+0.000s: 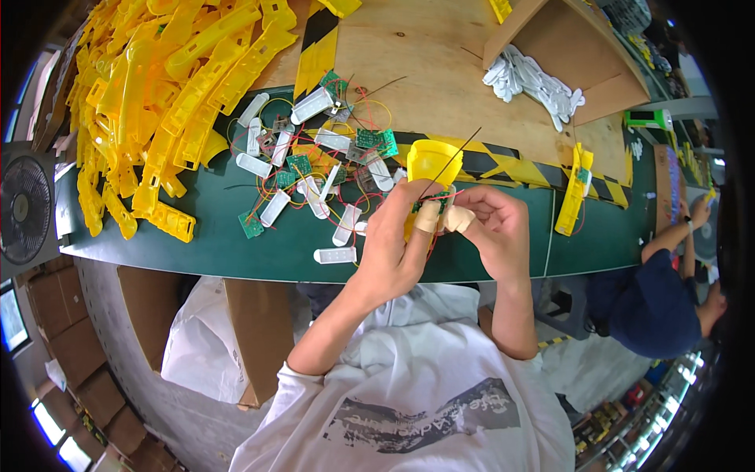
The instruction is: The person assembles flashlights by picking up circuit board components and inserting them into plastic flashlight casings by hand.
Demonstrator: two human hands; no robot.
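Observation:
My left hand (399, 234) grips a yellow plastic housing (431, 157) by its lower part, near the table's front edge. Its wide rounded end points away from me. A small green circuit board, partly covered by my fingers, sits at the housing, and a thin dark wire (460, 157) sticks up from there to the right. Close against it, my right hand (497, 234) pinches with thumb and forefinger at the board and its red wires; what exactly lies between the fingertips is hidden. Beige finger covers wrap a digit on each hand.
Left of my hands lie several wired green boards with white plastic pieces (332, 140). A tall heap of yellow housings (157, 102) fills the far left. To the right rests one yellow housing with a board (574, 189). Beyond, a cardboard box (586, 55) holds white parts (528, 82). A co-worker (653, 303) sits right.

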